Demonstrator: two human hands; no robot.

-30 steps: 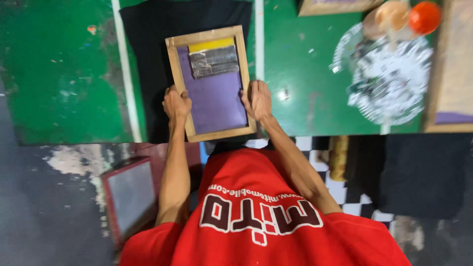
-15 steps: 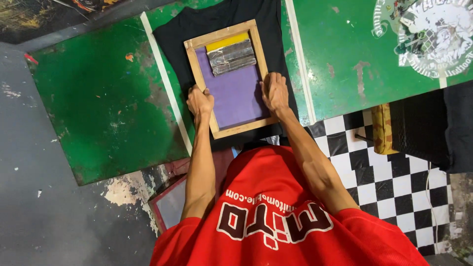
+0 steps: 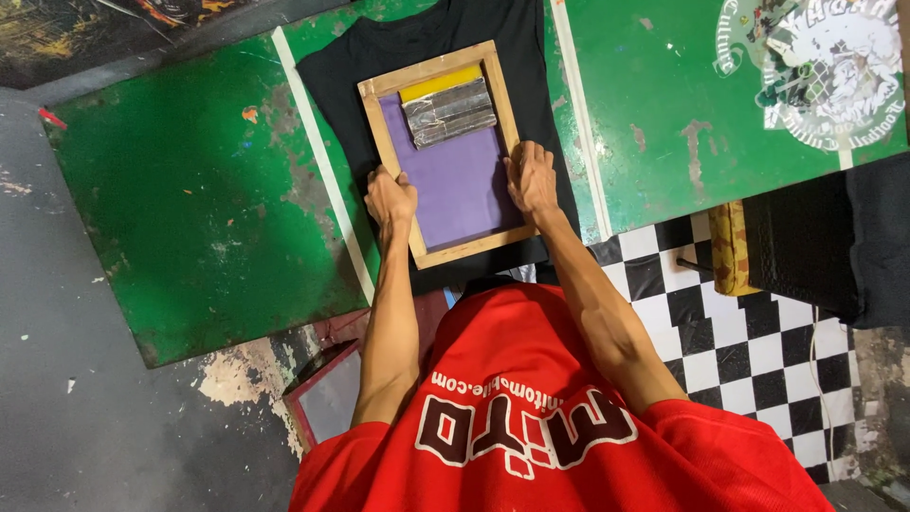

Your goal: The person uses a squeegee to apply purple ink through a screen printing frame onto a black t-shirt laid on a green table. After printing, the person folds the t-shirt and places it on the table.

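Now a wooden-framed printing screen (image 3: 459, 180), laid flat on a black shirt (image 3: 427, 38) spread over the green worktop (image 3: 190, 190), is gripped at its near side rails by the left hand (image 3: 390, 200) and right hand (image 3: 531, 177), with a foil-wrapped squeegee (image 3: 448, 112) lying beyond them.

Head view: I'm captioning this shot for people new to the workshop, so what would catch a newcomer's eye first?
Probably the wooden frame with its purple screen, lying on a black shirt at the middle of the green table. The left hand and right hand grip its two long sides. A foil-grey squeegee with a yellow edge lies inside the frame at its far end, and a white print stands out on the table at upper right.
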